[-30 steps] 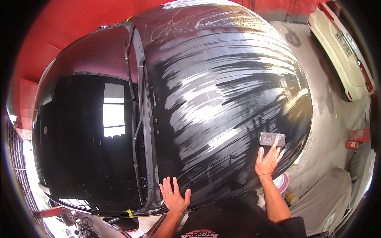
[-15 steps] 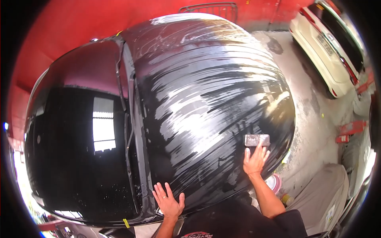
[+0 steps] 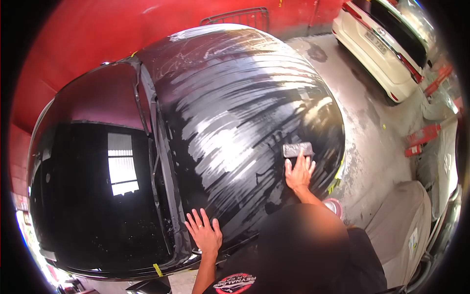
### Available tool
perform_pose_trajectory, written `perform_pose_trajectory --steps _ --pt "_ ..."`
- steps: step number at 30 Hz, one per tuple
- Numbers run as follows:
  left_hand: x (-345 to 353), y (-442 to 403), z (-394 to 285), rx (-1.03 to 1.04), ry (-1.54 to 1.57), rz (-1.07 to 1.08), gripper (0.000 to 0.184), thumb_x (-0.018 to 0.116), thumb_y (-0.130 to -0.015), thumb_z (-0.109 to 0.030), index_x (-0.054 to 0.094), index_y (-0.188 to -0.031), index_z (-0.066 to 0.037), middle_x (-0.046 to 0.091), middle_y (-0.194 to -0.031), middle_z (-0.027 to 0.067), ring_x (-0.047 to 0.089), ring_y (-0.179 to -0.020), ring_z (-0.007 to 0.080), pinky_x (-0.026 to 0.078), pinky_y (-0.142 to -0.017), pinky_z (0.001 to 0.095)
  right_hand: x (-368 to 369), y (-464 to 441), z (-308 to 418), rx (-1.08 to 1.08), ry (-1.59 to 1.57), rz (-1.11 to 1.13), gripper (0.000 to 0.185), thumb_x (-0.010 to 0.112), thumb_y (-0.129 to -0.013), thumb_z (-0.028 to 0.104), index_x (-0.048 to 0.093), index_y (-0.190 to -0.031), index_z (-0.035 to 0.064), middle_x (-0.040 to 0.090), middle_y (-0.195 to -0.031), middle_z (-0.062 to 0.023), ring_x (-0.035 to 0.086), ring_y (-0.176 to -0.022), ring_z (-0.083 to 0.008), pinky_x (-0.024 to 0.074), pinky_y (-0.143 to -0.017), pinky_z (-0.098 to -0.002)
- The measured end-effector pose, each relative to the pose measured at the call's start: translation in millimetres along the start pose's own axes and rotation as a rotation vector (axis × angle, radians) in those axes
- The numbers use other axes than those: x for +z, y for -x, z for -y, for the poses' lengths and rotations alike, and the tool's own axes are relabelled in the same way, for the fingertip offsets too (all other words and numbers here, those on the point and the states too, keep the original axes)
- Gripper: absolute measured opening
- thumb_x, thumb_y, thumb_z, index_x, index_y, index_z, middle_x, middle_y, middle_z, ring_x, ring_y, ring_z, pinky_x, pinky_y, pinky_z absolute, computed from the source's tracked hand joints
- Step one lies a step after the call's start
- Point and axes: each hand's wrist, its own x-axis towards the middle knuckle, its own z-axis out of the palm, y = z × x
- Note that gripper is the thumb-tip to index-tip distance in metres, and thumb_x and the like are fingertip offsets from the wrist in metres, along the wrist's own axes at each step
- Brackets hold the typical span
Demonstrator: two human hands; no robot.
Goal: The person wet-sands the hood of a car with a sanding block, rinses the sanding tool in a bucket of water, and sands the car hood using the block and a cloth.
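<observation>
My right hand [image 3: 299, 175] presses a grey, wet-looking sanding block [image 3: 297, 150] against the black car hood [image 3: 230, 147], its fingers reaching over the near edge of the block. Grey and shiny streaks run across much of the hood, between darker bands. My left hand [image 3: 204, 236] rests flat on the hood's near corner beside the windshield base, fingers spread and holding nothing. A ring shows on one finger.
The windshield [image 3: 98, 186] and its wipers [image 3: 154, 166] lie left of the hood. Yellow tape [image 3: 157, 270] marks the near edge. A pinkish bucket [image 3: 334, 208] stands below the hood. Right are a white car [image 3: 379, 46], a covered seat-like shape [image 3: 399, 210] and red jacks [image 3: 423, 134].
The view has shifted, so the hood and white car appear further left. The sanding block has slid slightly across the hood, away from my body. My left hand stays on the near corner.
</observation>
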Motion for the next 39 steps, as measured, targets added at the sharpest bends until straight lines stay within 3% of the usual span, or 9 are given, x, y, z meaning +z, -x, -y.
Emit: perform_pose_trajectory --steps 4,11,16,34,39 --pt "3 2 0 0.005 -0.018 -0.029 0.061 0.047 -0.103 -0.038 0.04 -0.153 -0.004 0.029 -0.162 0.022 0.02 -0.152 0.043 0.011 -0.124 0.0553 -6 1 3 0.029 -0.006 0.052 0.082 0.05 -0.099 0.048 0.017 -0.16 0.0029 0.047 -0.15 -0.0155 0.027 -0.149 -0.0374 0.0077 -0.123 -0.0579" --pt "0 5 -2 0.044 -0.01 -0.093 0.068 0.051 -0.1 -0.044 0.04 -0.153 -0.003 0.03 -0.161 0.0237 0.022 -0.151 0.0437 0.012 -0.124 0.0558 -1 3 -1 0.0 -0.071 -0.026 0.082 0.05 -0.098 0.047 0.016 -0.16 0.0059 0.05 -0.146 -0.0162 0.029 -0.148 -0.0379 0.0094 -0.122 -0.0597" --pt "-4 7 -1 0.043 0.024 -0.047 0.095 0.058 -0.09 -0.067 0.035 -0.156 -0.003 0.027 -0.162 0.0244 0.016 -0.153 0.0422 0.007 -0.124 0.0539 3 2 -3 -0.003 -0.054 -0.04 0.082 0.051 -0.097 0.047 0.017 -0.16 0.0068 0.051 -0.146 -0.0162 0.03 -0.149 -0.0366 0.0102 -0.122 -0.0596" --pt "3 8 1 0.052 0.034 -0.115 0.082 0.056 -0.094 -0.061 0.042 -0.152 -0.004 0.034 -0.16 0.0201 0.021 -0.152 0.0422 0.011 -0.124 0.0556 7 2 -4 -0.002 -0.058 -0.055 0.084 0.051 -0.097 0.05 0.018 -0.161 0.0073 0.052 -0.145 -0.0144 0.03 -0.149 -0.0346 0.0104 -0.122 -0.0592" --pt "3 4 1 0.058 -0.001 -0.109 0.073 0.051 -0.099 -0.053 0.042 -0.153 -0.005 0.034 -0.161 0.0197 0.022 -0.151 0.0427 0.012 -0.124 0.0555 4 1 -1 0.029 -0.059 -0.042 0.083 0.05 -0.097 0.05 0.019 -0.16 0.0065 0.05 -0.147 -0.0151 0.029 -0.149 -0.0347 0.0099 -0.122 -0.0591"
